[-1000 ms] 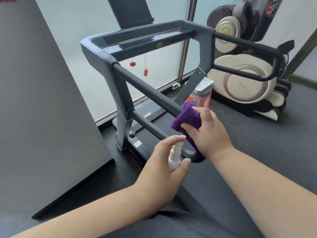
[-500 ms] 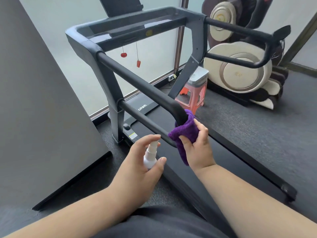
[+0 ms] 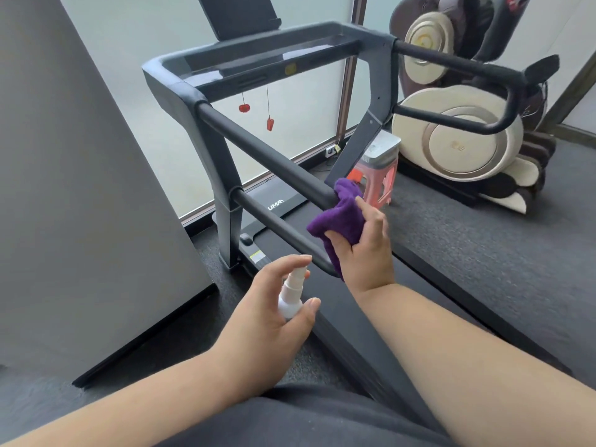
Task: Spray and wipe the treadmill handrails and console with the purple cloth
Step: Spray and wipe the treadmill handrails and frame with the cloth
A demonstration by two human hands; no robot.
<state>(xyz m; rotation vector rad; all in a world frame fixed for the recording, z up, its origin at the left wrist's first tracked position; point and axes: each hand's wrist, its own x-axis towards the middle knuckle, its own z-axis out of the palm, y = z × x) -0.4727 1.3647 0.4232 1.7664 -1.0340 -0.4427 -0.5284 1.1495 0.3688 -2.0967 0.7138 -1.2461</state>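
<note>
Pinching purple cloth (image 3: 335, 221) w/ right hand (image 3: 362, 250) at handrail (image 3: 274, 156) bend, frame center; soft, light, bunches easily, so grip folded wad. Left hand (image 3: 267, 317) grips spray bottle (image 3: 292, 293), lower center.

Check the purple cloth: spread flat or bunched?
Bunched. The purple cloth sits crumpled in the right hand, pressed against the end bend of the near handrail.

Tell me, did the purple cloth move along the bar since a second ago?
Yes. The purple cloth slid round the curved end of the left handrail, from the lower bend up to the upper bar, toward the console.
</note>
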